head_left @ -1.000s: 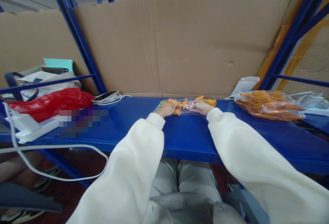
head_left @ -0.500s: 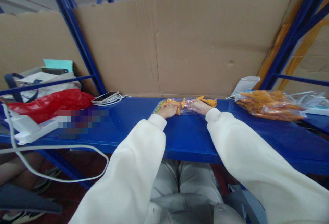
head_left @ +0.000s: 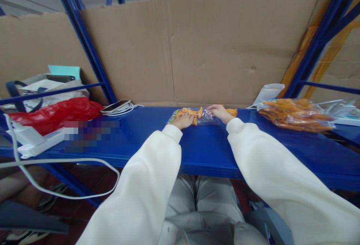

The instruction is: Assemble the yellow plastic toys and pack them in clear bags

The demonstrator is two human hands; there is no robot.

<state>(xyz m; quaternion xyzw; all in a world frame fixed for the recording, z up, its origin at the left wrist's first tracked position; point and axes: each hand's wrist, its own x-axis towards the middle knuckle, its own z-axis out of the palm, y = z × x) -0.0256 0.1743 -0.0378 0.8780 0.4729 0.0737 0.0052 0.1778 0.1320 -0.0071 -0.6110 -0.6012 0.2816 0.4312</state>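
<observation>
Orange plastic pieces in a small clear plastic packet lie flat on the blue metal worktop, near its far edge and just in front of the brown cardboard sheet that lines the back. The left hand rests on the packet's left end with its fingers curled down onto the film and the orange pieces under it; it looks like a press or a light pinch, but whether it truly grips cannot be told. The right hand lies on the right end, fingers bent over the film beside one orange piece that sticks out past it; its grip is equally unclear. Working such a slippery film well would call for one hand to pin the packet against the worktop while the other works the film, with small pulls so the loose pieces do not spill. Both hands are small and far off in the view, and the white sleeves cover the wrists, so fingertips and the packet's mouth are hard to make out. Well apart to the right lies a larger clear bag of orange parts; to the left, a white phone with coiled cable and a red plastic bag, beside a blurred patch.
</observation>
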